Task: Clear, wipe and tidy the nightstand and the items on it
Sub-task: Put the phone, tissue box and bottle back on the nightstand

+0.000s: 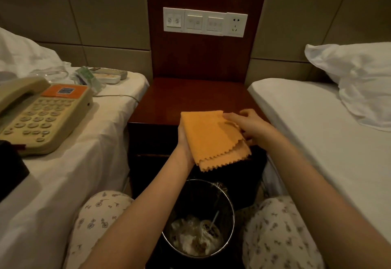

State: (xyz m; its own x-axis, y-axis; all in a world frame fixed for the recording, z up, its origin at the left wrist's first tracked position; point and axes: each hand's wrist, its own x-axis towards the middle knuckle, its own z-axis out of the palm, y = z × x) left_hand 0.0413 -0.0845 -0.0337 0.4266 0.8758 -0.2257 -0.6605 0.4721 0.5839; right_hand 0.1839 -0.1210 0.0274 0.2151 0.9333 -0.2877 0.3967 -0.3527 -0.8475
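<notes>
Orange cloth (213, 139), folded, zigzag-cut edges, held over the near edge of the dark wood nightstand (190, 97), which stands between two white beds. Left hand (183, 139) supports it from beneath; fingers hidden, grip cannot be told. Right hand (251, 129) pinches the cloth's right side. Telephone (42, 116) on the left bed has an orange label (64, 90) with a code square; the text is unreadable. Near, between the knees: waste bin (229, 222), clear liner, holding crumpled white rubbish and a thin stick.
</notes>
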